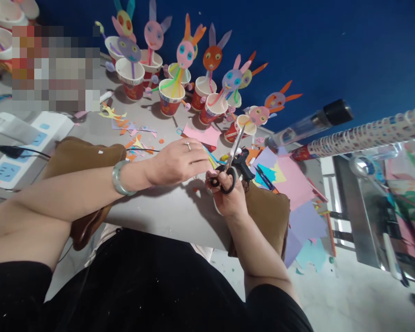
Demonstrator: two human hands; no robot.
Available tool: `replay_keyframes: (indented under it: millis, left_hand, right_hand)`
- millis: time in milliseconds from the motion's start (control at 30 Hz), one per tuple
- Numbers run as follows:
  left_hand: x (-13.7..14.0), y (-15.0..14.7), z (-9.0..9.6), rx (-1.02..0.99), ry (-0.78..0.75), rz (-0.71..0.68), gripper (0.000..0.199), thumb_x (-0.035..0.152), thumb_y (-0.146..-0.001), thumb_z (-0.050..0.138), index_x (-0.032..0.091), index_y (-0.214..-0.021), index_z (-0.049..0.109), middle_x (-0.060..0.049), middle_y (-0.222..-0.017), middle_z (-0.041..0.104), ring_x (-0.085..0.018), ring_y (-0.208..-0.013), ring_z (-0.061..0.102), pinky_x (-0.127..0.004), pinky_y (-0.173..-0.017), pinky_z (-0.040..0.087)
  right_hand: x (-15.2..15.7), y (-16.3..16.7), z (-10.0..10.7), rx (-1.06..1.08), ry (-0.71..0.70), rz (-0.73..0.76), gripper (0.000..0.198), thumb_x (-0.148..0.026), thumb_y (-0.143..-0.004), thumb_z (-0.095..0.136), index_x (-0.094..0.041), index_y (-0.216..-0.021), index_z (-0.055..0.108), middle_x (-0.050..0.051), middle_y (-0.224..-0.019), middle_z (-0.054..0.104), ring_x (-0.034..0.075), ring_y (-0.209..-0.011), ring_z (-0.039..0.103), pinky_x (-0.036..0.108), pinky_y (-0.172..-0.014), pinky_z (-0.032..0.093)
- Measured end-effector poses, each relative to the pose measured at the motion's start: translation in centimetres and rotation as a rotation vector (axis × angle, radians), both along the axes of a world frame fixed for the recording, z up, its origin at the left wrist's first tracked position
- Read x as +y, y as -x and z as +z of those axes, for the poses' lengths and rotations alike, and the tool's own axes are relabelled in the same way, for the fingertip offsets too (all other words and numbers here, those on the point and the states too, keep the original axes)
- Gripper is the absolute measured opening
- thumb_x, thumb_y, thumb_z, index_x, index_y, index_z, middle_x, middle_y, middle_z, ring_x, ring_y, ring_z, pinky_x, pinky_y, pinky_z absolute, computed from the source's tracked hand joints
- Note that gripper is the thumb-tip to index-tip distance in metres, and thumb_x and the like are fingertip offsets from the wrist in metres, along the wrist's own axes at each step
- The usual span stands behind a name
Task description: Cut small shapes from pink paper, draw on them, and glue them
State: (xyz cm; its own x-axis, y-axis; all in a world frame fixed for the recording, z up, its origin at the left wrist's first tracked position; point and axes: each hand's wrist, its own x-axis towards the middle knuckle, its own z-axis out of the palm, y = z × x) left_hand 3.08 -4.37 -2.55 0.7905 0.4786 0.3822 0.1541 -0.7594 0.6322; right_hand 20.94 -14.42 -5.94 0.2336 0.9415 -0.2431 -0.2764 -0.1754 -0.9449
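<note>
The right hand (pixel 231 198) grasps the scissors (pixel 232 157) by their loops. The left hand (pixel 180 161) has curled fingers at thin coloured strips (pixel 212 161) just beside the scissors; whether they pinch them, I cannot tell. Left of the scissors lie cut scraps (pixel 138 143); beyond, cups (pixel 172 106) bearing paper rabbits (pixel 186 55) look finished. Right of the scissors, paper sheets (pixel 293 177) seem left over for cutting.

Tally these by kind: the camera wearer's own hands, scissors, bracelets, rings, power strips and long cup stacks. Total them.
Hands: 2, left hand and right hand
Scissors: 1 pair
Bracelet: 1
Ring: 1
Power strip: 1
Long cup stack: 1
Total: 7
</note>
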Motion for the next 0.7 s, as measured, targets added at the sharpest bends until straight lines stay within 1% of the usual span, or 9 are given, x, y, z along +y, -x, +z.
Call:
replay_keyframes:
  millis: [167, 267, 300, 367, 433, 467, 567, 633, 700]
  left_hand:
    - [-0.4, -0.1, 0.9, 0.063, 0.051, -0.127, 0.023, 0.021, -0.092, 0.051, 0.027, -0.076, 0.067, -0.007, -0.092, 0.071, -0.022, -0.099, 0.061, -0.045, -0.117, 0.035]
    - [-0.4, -0.3, 0.5, 0.058, 0.050, -0.176, 0.022, 0.021, -0.091, 0.052, 0.026, -0.076, 0.067, -0.008, -0.093, 0.071, -0.022, -0.098, 0.062, -0.045, -0.116, 0.036]
    - [-0.3, -0.3, 0.2, 0.034, 0.051, -0.149, 0.019, 0.021, -0.091, 0.053, 0.025, -0.079, 0.068, -0.009, -0.097, 0.072, -0.023, -0.100, 0.062, -0.045, -0.114, 0.037]
    - [0.0, -0.5, -0.5, -0.040, 0.099, -0.011, 0.013, 0.022, -0.089, 0.059, 0.023, -0.091, 0.071, -0.011, -0.107, 0.073, -0.024, -0.106, 0.062, -0.044, -0.109, 0.041]
    - [0.5, -0.7, -1.1, -0.089, 0.270, 0.129, 0.015, 0.025, -0.086, 0.064, 0.019, -0.098, 0.072, -0.011, -0.106, 0.074, -0.022, -0.099, 0.065, -0.038, -0.096, 0.048]
    - [0.7, -0.9, -1.3, -0.083, 0.411, 0.145, 0.016, 0.028, -0.087, 0.063, 0.017, -0.095, 0.072, -0.010, -0.100, 0.074, -0.020, -0.091, 0.066, -0.035, -0.086, 0.051]
    - [1.2, -1.1, -1.2, -0.003, 0.834, -0.002, 0.028, 0.039, -0.090, 0.063, 0.015, -0.080, 0.073, -0.007, -0.078, 0.073, -0.014, -0.068, 0.065, -0.026, -0.064, 0.050]
    - [1.3, -1.1, -0.8, 0.021, 0.943, -0.095, 0.019, 0.032, -0.083, 0.073, 0.015, -0.075, 0.074, -0.005, -0.071, 0.073, -0.012, -0.063, 0.064, -0.023, -0.060, 0.048]
    - [1.2, -1.1, -0.4, 0.015, 0.951, -0.097, 0.007, 0.018, -0.074, 0.078, 0.015, -0.070, 0.074, -0.002, -0.065, 0.071, -0.010, -0.059, 0.062, -0.021, -0.059, 0.046]
  right_hand:
    - [-0.1, 0.3, -0.6, -0.009, -0.033, 0.026, 0.038, -0.052, -0.066, 0.087, -0.021, -0.067, 0.063, -0.003, -0.063, 0.056, 0.011, -0.056, 0.050, 0.028, -0.054, 0.043]
    - [-0.2, 0.2, -0.8, -0.090, -0.057, 0.042, 0.035, -0.047, -0.067, 0.086, -0.022, -0.067, 0.062, -0.003, -0.066, 0.055, 0.011, -0.057, 0.049, 0.028, -0.055, 0.042]
    - [-0.2, 0.1, -0.8, -0.128, -0.068, 0.041, 0.034, -0.046, -0.068, 0.085, -0.022, -0.067, 0.062, -0.003, -0.066, 0.054, 0.011, -0.057, 0.049, 0.028, -0.055, 0.041]
    - [-0.3, -0.2, -0.6, -0.226, -0.103, 0.034, 0.033, -0.046, -0.071, 0.083, -0.022, -0.065, 0.060, -0.003, -0.066, 0.054, 0.012, -0.060, 0.050, 0.029, -0.058, 0.042]
    - [-0.3, -0.4, -0.4, -0.337, -0.144, 0.026, 0.032, -0.045, -0.074, 0.082, -0.023, -0.066, 0.061, -0.001, -0.070, 0.057, 0.014, -0.066, 0.053, 0.031, -0.064, 0.045]
    - [-0.3, -0.4, -0.3, -0.380, -0.159, 0.026, 0.031, -0.045, -0.074, 0.082, -0.023, -0.067, 0.062, -0.001, -0.072, 0.059, 0.014, -0.068, 0.054, 0.032, -0.066, 0.046]
    - [0.0, 0.0, -0.3, -0.438, -0.175, 0.047, 0.032, -0.044, -0.072, 0.085, -0.023, -0.068, 0.061, -0.001, -0.075, 0.060, 0.015, -0.068, 0.054, 0.032, -0.067, 0.046]
    - [0.1, 0.1, -0.3, -0.454, -0.185, 0.090, 0.034, -0.043, -0.071, 0.086, -0.023, -0.065, 0.060, -0.001, -0.073, 0.060, 0.015, -0.069, 0.054, 0.033, -0.067, 0.046]
    - [0.2, -0.7, 0.2, -0.493, -0.182, 0.109, 0.035, -0.043, -0.067, 0.088, -0.024, -0.064, 0.060, 0.000, -0.075, 0.060, 0.017, -0.073, 0.056, 0.034, -0.069, 0.046]
